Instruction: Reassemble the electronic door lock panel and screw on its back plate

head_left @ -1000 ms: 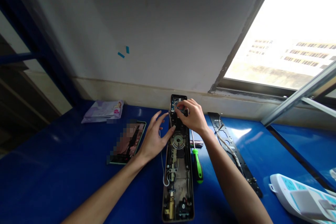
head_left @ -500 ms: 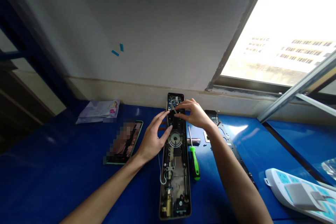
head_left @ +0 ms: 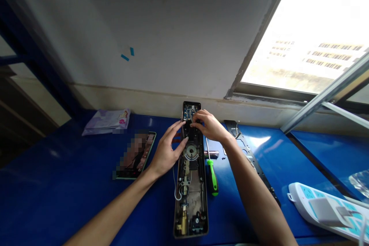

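Observation:
The opened housing of an electronic door lock [head_left: 197,192] lies lengthwise on the blue table, its inside facing up. A blue circuit board [head_left: 188,112] sits at its far end, and a round metal disc [head_left: 191,151] near its middle. My left hand [head_left: 168,148] spreads thumb and fingers over the housing's left edge, tips against the dark part below the board. Bent over the right edge, my right hand [head_left: 209,125] pinches at thin wires [head_left: 191,113] beside the board; its fingertips partly hide them. A pale loose wire [head_left: 175,188] loops out on the left side.
Right of the housing lie a green-handled screwdriver [head_left: 212,178], a shiny cylinder [head_left: 211,154], small screws [head_left: 223,158] and a black metal plate [head_left: 259,171]. A phone [head_left: 138,157] and a plastic package [head_left: 105,121] are at left. A power strip [head_left: 302,196] with a plugged-in adapter lies at right.
My right hand's fingers have curled in closer by the circuit board, and the pale strip at their tips shows less. My left hand keeps its place. The whole view has shifted slightly.

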`<state>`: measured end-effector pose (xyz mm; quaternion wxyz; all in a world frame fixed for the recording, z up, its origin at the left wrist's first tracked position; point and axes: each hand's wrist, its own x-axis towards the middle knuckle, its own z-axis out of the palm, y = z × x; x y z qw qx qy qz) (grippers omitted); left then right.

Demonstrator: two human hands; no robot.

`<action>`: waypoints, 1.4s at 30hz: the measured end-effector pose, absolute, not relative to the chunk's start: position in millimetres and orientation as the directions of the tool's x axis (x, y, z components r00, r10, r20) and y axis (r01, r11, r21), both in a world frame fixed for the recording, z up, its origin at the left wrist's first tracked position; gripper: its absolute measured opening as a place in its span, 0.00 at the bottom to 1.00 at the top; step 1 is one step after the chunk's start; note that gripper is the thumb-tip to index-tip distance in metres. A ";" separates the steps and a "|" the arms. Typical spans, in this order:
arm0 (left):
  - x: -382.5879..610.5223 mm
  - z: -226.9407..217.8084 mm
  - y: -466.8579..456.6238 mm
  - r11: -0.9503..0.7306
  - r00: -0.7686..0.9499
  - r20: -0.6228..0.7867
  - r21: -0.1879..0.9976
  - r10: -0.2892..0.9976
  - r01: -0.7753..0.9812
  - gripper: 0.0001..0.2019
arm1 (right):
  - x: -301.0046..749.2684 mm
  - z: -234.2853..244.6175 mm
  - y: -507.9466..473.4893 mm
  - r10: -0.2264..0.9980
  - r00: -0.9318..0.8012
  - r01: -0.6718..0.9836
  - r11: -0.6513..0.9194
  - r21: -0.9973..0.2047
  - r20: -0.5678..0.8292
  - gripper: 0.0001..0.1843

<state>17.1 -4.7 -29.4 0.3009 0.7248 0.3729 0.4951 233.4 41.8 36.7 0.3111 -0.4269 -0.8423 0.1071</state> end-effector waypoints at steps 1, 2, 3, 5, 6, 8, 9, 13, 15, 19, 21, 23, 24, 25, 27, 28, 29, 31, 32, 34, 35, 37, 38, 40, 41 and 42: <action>17.1 -28.9 -4.9 -0.541 0.232 0.494 0.806 0.838 0.241 0.25 | 232.7 35.8 42.1 0.785 -0.441 0.654 0.614 -0.442 0.436 0.05; 17.2 -28.4 -5.1 -0.541 0.231 0.494 0.806 0.838 0.239 0.25 | 232.1 35.2 42.5 0.785 -0.437 0.657 0.612 -0.440 0.439 0.06; 17.3 -27.8 -5.3 -0.542 0.230 0.495 0.806 0.838 0.237 0.24 | 231.6 35.0 42.8 0.787 -0.429 0.660 0.609 -0.441 0.444 0.07; 17.7 -26.6 -5.5 -0.543 0.229 0.497 0.807 0.837 0.234 0.24 | 231.1 35.5 42.8 0.792 -0.408 0.662 0.599 -0.449 0.455 0.07; 17.9 -26.2 -5.6 -0.543 0.229 0.497 0.806 0.837 0.235 0.24 | 231.3 36.1 42.5 0.794 -0.397 0.661 0.595 -0.457 0.460 0.07; 18.2 -25.6 -5.6 -0.543 0.229 0.497 0.805 0.837 0.239 0.24 | 232.3 36.8 42.0 0.799 -0.366 0.658 0.584 -0.475 0.476 0.06; 18.2 -25.4 -5.7 -0.543 0.229 0.497 0.804 0.837 0.242 0.24 | 233.1 36.4 42.1 0.803 -0.340 0.659 0.575 -0.485 0.490 0.05; 18.2 -25.2 -6.2 -0.544 0.226 0.498 0.799 0.837 0.256 0.24 | 235.9 28.1 48.2 0.803 -0.151 0.689 0.504 -0.522 0.576 0.07; 18.1 -25.1 -6.6 -0.546 0.224 0.500 0.796 0.837 0.262 0.23 | 235.5 21.4 53.8 0.795 -0.062 0.705 0.463 -0.537 0.604 0.08; 17.9 -25.6 -7.1 -0.547 0.225 0.501 0.795 0.836 0.262 0.23 | 230.2 10.9 62.3 0.796 0.017 0.724 0.408 -0.557 0.605 0.08; 17.8 -26.2 -6.9 -0.549 0.226 0.502 0.794 0.835 0.261 0.23 | 227.1 8.3 63.8 0.802 0.024 0.728 0.396 -0.560 0.597 0.06; 17.9 -26.8 -6.3 -0.550 0.227 0.503 0.796 0.834 0.254 0.23 | 225.2 7.1 64.4 0.808 0.017 0.731 0.391 -0.559 0.588 0.06; 18.1 -27.0 -5.8 -0.549 0.228 0.503 0.799 0.834 0.246 0.23 | 224.9 6.9 64.6 0.812 0.011 0.732 0.391 -0.558 0.584 0.07; 18.4 -27.2 -5.3 -0.549 0.227 0.503 0.802 0.834 0.235 0.23 | 225.0 6.8 64.9 0.815 0.003 0.734 0.391 -0.555 0.579 0.07; 19.0 -27.7 -4.3 -0.542 0.226 0.499 0.814 0.837 0.208 0.23 | 226.2 7.1 65.4 0.822 -0.015 0.736 0.395 -0.550 0.569 0.07; 19.3 -28.0 -3.8 -0.536 0.225 0.495 0.821 0.839 0.194 0.23 | 227.2 7.2 65.6 0.825 -0.025 0.736 0.398 -0.548 0.564 0.08; 19.6 -28.4 -3.4 -0.530 0.222 0.490 0.829 0.843 0.180 0.23 | 228.3 7.4 65.6 0.828 -0.036 0.734 0.402 -0.548 0.560 0.09; 20.0 -29.4 -2.8 -0.515 0.218 0.479 0.842 0.850 0.159 0.23 | 230.3 7.6 65.0 0.831 -0.054 0.725 0.414 -0.551 0.554 0.11; 20.0 -30.0 -2.7 -0.509 0.216 0.474 0.847 0.854 0.154 0.23 | 230.9 7.6 64.4 0.831 -0.060 0.718 0.421 -0.555 0.553 0.12; 20.1 -30.9 -3.0 -0.505 0.208 0.471 0.848 0.857 0.161 0.22 | 231.0 7.6 63.2 0.830 -0.068 0.697 0.437 -0.568 0.554 0.12; 20.2 -31.2 -3.3 -0.507 0.205 0.473 0.844 0.857 0.175 0.22 | 230.6 7.9 62.8 0.828 -0.068 0.684 0.444 -0.578 0.556 0.12; 20.6 -31.4 -4.3 -0.517 0.194 0.482 0.828 0.854 0.219 0.21 | 230.1 9.9 62.5 0.827 -0.058 0.654 0.455 -0.604 0.560 0.13; 20.9 -31.4 -4.8 -0.519 0.188 0.485 0.820 0.854 0.241 0.20 | 230.6 12.2 62.5 0.828 -0.051 0.638 0.457 -0.620 0.559 0.14; 21.4 -31.4 -5.8 -0.518 0.179 0.487 0.810 0.855 0.274 0.19 | 235.3 20.2 61.3 0.837 -0.042 0.609 0.454 -0.650 0.545 0.17; 21.5 -31.3 -6.2 -0.515 0.174 0.485 0.809 0.857 0.281 0.19 | 240.1 26.2 59.6 0.847 -0.045 0.598 0.448 -0.665 0.530 0.18; 21.5 -31.1 -6.5 -0.514 0.173 0.484 0.808 0.858 0.286 0.18 | 246.9 33.4 56.9 0.859 -0.060 0.590 0.441 -0.677 0.508 0.19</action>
